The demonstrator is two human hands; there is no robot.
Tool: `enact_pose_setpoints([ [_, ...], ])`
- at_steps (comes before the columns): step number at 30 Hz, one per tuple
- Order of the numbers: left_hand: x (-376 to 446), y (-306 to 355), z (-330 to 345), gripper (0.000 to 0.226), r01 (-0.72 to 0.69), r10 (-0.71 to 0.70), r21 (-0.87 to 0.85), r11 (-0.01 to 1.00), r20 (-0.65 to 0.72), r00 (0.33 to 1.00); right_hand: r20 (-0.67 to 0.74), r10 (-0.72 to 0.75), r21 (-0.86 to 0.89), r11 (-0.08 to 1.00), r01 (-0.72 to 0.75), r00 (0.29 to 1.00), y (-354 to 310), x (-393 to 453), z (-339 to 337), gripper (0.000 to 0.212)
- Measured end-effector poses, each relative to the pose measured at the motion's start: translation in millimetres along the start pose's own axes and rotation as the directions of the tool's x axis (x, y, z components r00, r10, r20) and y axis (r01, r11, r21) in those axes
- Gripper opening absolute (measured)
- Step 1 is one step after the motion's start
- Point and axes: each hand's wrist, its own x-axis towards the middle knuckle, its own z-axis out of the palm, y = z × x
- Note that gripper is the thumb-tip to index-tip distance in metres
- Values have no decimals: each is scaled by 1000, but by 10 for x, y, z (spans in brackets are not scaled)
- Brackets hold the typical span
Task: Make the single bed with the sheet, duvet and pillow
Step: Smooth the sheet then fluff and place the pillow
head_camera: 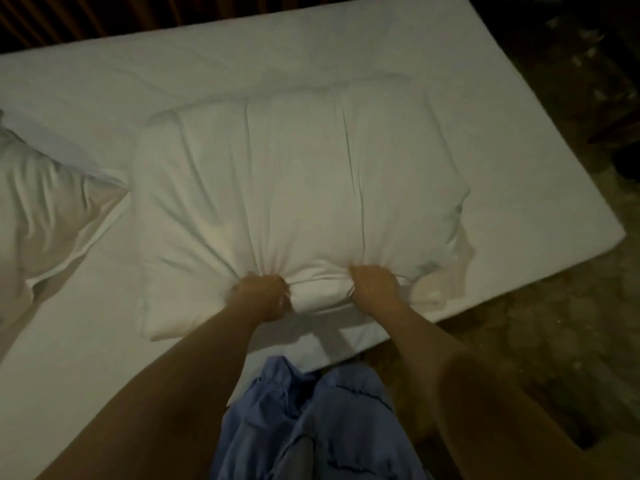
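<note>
Pillow [294, 202] flat at centre of sheeted bed [519, 150], near edge at 6 o'clock bunched. Left hand [265, 294] and right hand [374, 282] both fisted on that edge, close together, gripping pillowcase fabric. Second white pillow or bedding [45, 202] at 9 o'clock. Blue cloth [311, 410] at 6 o'clock. Step: likely settling pillow in case. Next: shake or pull fabric even, then place at bed head.

both hands gripping pillow [298, 188], sheeted bed [485, 109]
</note>
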Motion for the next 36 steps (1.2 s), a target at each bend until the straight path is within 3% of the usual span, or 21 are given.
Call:
enact_pose_setpoints([
  [2, 24, 33, -64, 54, -18, 18, 1, 1000, -22, 1000, 99, -109, -30, 993, 112, 989, 54, -48, 53, 50],
  [3, 38, 73, -141, 56, -15, 15, -4, 1000, -99, 995, 62, -158, -52, 985, 162, 985, 88, -76, 28, 50],
  [5, 87, 159, -367, 52, 3, -11, -25, 1000, -318, 948, -152, -223, -96, 973, 210, 963, 137, -95, -90, 43],
  [7, 164, 218, -664, 50, 23, -44, -47, 999, -508, 860, -443, -219, -145, 974, 172, 869, 182, -23, -315, 40],
  [9, 315, 264, -1039, 58, 12, -55, -77, 997, -588, 807, -668, -138, -100, 990, 95, 731, 274, 160, -626, 43],
  [11, 472, 358, -1439, 65, -3, -43, -77, 997, -583, 811, -745, -6, -16, 1000, -9, 667, 385, 376, -1010, 48],
  [15, 929, 652, -1532, 83, -2, -72, -152, 988, -478, 876, -549, 203, 116, 979, -167, 811, 704, 824, -1080, 63],
  [19, 1578, 878, -1011, 94, 82, -141, -155, 985, -419, 897, -519, 251, 147, 968, -204, 817, 1005, 1220, -447, 69],
  [25, 2271, 1010, -581, 93, 132, -173, -121, 984, -450, 876, -442, 278, 209, 957, -203, 853, 1131, 1764, 170, 74],
  [30, 2368, 1016, -543, 97, 170, -202, -113, 979, -415, 887, -390, 272, 237, 953, -190, 880, 1125, 1824, 162, 71],
  [36, 1931, 1209, -816, 97, 197, -239, -178, 964, -264, 934, -373, 219, 216, 966, -145, 902, 1127, 1351, -160, 81],
])
